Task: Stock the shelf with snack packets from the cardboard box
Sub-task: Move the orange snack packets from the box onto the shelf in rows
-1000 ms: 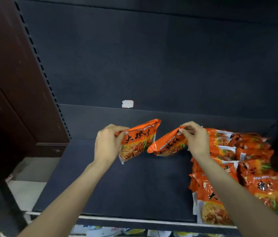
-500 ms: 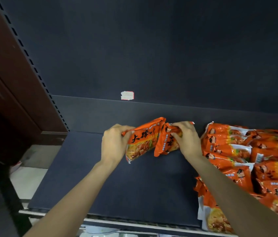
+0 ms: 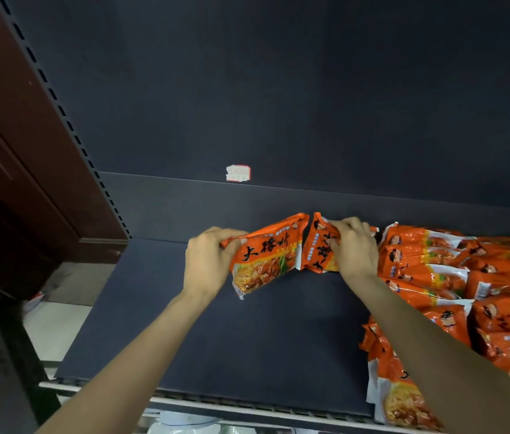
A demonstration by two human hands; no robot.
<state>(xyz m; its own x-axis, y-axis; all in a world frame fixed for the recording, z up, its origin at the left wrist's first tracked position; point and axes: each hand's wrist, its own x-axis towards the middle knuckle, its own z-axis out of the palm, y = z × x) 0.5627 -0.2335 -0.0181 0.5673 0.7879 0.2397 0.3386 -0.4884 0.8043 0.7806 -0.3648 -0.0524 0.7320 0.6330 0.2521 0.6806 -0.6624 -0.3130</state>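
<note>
Over the dark shelf point(image 3: 247, 339), the left hand point(image 3: 208, 264) pinches one orange snack packet point(image 3: 267, 255) by its top edge. The right hand point(image 3: 355, 249) grips a second packet point(image 3: 317, 245) touching it. A pile of packets point(image 3: 466, 277) lies just right.

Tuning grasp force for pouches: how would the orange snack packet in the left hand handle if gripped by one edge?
Probably floppy: the orange snack packet, pinched at one end by the left hand, sags toward the shelf. Likely slippery, since its film is glossy. It seems light; a fingertip pinch carries it.
</note>
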